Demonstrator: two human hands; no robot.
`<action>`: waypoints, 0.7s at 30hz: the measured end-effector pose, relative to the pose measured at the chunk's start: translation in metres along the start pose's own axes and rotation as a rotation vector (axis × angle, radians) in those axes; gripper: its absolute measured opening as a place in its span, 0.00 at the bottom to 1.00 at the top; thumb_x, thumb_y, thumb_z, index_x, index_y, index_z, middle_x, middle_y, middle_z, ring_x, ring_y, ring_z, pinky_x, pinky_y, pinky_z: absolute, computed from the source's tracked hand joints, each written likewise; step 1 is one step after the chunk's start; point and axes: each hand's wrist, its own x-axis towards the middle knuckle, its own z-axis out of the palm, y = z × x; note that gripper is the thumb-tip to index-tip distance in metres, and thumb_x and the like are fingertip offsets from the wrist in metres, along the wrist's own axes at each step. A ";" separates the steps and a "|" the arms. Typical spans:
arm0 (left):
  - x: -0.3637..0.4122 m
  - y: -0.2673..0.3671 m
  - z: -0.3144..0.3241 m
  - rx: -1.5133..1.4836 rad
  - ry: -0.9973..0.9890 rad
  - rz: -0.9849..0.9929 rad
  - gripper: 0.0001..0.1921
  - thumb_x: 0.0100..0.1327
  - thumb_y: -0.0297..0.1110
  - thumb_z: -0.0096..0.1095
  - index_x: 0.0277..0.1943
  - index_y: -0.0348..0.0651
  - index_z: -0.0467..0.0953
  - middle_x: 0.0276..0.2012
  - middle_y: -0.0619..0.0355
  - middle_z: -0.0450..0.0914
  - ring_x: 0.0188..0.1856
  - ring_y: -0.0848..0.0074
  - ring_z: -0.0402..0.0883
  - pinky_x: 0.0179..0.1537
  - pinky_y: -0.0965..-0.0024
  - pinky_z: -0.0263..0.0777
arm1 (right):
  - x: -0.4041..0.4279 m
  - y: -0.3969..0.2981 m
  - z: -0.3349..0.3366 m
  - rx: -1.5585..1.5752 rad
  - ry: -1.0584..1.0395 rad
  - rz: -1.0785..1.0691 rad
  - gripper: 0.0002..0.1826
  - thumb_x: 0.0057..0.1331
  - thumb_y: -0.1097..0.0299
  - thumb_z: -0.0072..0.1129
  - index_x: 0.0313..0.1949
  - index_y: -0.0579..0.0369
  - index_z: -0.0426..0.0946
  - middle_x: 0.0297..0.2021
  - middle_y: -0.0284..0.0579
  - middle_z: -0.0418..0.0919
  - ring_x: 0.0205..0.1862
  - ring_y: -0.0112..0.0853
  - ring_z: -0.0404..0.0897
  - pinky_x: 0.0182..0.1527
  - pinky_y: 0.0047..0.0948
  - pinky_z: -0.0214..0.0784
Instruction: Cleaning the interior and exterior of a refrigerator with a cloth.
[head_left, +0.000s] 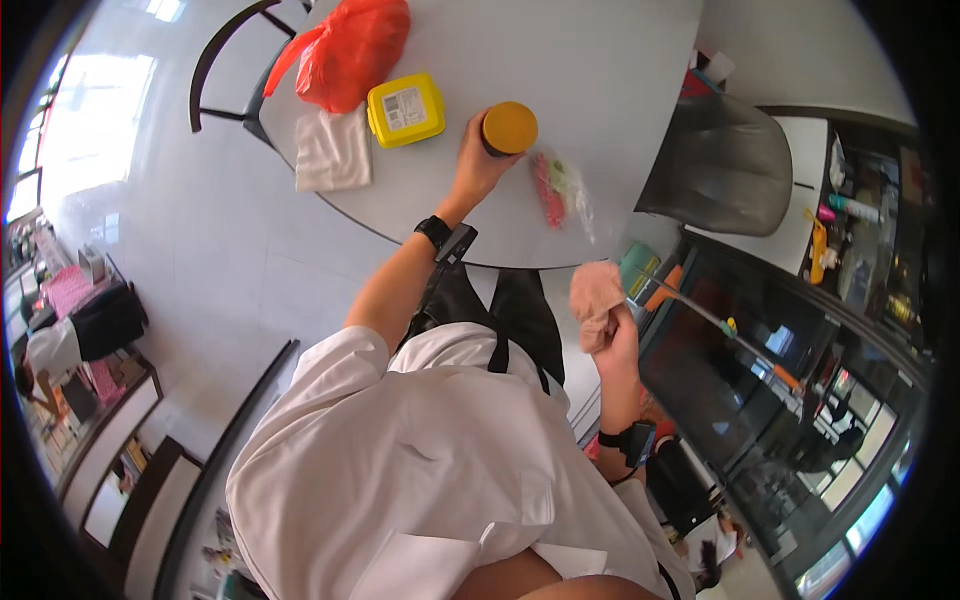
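My left hand (480, 165) is closed around a dark jar with a yellow-orange lid (510, 129) at the grey table (600, 75). In my right hand (619, 341) is a crumpled pinkish-brown cloth (596, 296), held just off the table's near edge. Left of the jar lies a yellow plastic box (431, 112) with a printed label. A folded cream cloth (334, 154) lies beside the box, and a red plastic bag (356, 56), knotted or bunched, rests behind it. To the right of the jar is a clear plastic bag (577, 191) with pink and green contents.
A dark chair (199, 75) stands at the table's left, a grey padded chair (724, 165) at its right. A long pole (705, 311) with orange parts crosses a dark glass cabinet (720, 352) at right. Another person (56, 349) is at a cluttered desk far left.
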 end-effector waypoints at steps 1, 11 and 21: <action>-0.003 0.006 0.001 0.009 0.021 -0.013 0.48 0.49 0.33 0.86 0.69 0.38 0.60 0.67 0.46 0.69 0.68 0.57 0.72 0.68 0.59 0.68 | 0.007 -0.009 0.007 -0.063 0.039 -0.012 0.18 0.76 0.63 0.52 0.59 0.60 0.75 0.53 0.40 0.82 0.52 0.26 0.82 0.53 0.27 0.76; -0.143 0.128 0.004 0.187 0.388 -0.063 0.45 0.48 0.36 0.86 0.66 0.38 0.64 0.59 0.47 0.72 0.62 0.55 0.74 0.64 0.58 0.70 | 0.070 -0.095 0.145 -0.686 -0.641 -0.500 0.14 0.72 0.71 0.59 0.55 0.58 0.78 0.46 0.38 0.82 0.44 0.27 0.83 0.45 0.30 0.77; -0.302 0.209 -0.025 0.139 0.769 -0.031 0.48 0.41 0.32 0.86 0.68 0.43 0.67 0.66 0.46 0.69 0.66 0.59 0.72 0.72 0.62 0.59 | -0.070 -0.012 0.176 -0.942 -1.785 -1.207 0.18 0.53 0.81 0.69 0.46 0.59 0.82 0.49 0.47 0.81 0.50 0.46 0.79 0.52 0.41 0.75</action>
